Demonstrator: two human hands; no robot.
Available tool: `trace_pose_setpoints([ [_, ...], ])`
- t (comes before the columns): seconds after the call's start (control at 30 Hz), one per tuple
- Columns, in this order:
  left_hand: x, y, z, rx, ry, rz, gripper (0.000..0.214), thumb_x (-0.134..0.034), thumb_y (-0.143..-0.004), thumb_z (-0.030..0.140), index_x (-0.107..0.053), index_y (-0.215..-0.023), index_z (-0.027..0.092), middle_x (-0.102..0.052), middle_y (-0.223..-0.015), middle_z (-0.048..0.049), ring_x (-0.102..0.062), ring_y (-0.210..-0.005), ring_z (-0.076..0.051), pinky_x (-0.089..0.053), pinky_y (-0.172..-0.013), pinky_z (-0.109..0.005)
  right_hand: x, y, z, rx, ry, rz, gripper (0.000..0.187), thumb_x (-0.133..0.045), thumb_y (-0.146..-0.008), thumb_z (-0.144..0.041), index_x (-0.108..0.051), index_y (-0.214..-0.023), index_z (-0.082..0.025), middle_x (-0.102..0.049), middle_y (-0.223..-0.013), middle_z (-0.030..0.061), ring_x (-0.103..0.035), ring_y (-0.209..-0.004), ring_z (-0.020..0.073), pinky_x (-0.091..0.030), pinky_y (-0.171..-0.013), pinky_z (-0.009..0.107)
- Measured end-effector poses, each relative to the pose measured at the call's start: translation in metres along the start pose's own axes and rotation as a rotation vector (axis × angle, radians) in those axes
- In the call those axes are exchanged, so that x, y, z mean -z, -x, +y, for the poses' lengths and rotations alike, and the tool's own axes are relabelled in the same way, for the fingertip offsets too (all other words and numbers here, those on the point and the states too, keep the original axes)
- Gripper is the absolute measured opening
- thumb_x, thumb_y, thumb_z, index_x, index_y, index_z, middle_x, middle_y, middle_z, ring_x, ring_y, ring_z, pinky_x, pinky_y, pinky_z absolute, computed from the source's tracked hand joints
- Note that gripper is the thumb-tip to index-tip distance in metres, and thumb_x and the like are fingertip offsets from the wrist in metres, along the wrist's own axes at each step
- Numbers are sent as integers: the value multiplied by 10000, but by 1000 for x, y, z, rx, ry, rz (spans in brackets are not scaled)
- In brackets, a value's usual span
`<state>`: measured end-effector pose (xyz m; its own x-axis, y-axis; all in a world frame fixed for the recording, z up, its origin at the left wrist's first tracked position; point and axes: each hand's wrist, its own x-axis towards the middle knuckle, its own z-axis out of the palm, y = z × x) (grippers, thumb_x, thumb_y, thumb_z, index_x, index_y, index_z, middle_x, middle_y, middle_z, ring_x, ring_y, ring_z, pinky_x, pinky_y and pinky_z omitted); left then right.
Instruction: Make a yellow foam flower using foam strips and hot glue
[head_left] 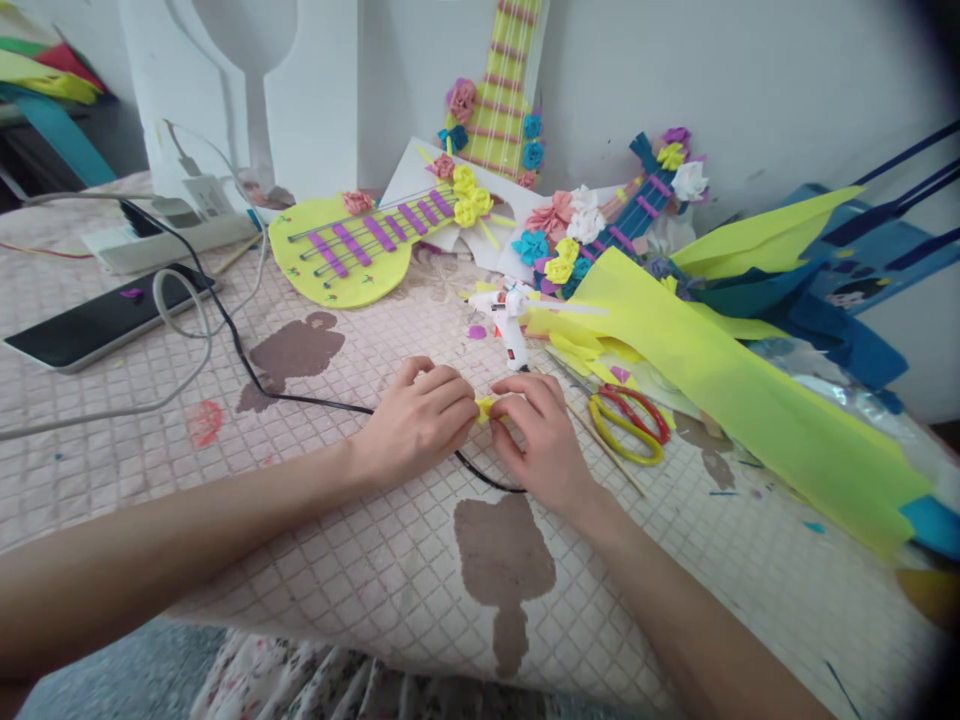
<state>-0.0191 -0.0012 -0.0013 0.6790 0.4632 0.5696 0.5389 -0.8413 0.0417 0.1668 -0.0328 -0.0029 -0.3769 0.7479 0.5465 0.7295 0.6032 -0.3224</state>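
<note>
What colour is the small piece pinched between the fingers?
The small piece is bright yellow, shown in the head view.

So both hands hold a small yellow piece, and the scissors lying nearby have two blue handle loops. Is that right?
Not quite: the head view shows the nearby scissors with one red and one yellow handle loop. The left hand and right hand do hold a small yellow piece.

Left hand point(424, 415) and right hand point(546, 440): bare, five-digit type, with slender fingers point(444, 388). Forearms point(202, 530): bare, slim, tapering toward the wrists. Garment point(300, 680), visible at the lap: whitish fabric, loosely gathered into folds, printed with small reddish and dark floral motifs.
</note>
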Motion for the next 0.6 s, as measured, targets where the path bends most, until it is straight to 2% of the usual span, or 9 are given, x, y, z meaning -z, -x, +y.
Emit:
trace_pose_setpoints([
  [0.23,0,0,3,-13,-59,25,177,-460,-910,176,-578,-778,168,-642,-809,-14,-567,-834,-164,-371,-823,-371,-1,1,-1,45,48,15,81,-503,-839,-118,-554,-848,-180,-583,-1025,95,-481,-1036,230,-422,-907,419],
  [0.43,2,1,4,-78,-114,-22,168,-462,-919,170,-565,-786,155,-641,-818,-19,-565,-854,-172,-374,-848,-386,2,1,-2,63,54,-67,112,-477,-870,-143,-571,-829,-187,-577,-1076,90,-469,-1069,233,-414,-909,409],
  [0.53,2,2,4,-118,-117,-47,144,-462,-917,147,-567,-819,159,-647,-834,-9,-565,-879,-175,-367,-853,-392,10,1,6,68,29,-108,109,-469,-877,-160,-574,-872,-189,-577,-1081,82,-491,-1053,217,-419,-905,379],
  [0.6,2,2,4,-101,-108,-40,136,-461,-916,141,-572,-840,164,-649,-834,-9,-566,-881,-173,-366,-847,-387,19,1,18,-10,59,-67,107,-466,-877,-175,-566,-913,-188,-587,-1018,74,-530,-981,197,-439,-861,350],
])
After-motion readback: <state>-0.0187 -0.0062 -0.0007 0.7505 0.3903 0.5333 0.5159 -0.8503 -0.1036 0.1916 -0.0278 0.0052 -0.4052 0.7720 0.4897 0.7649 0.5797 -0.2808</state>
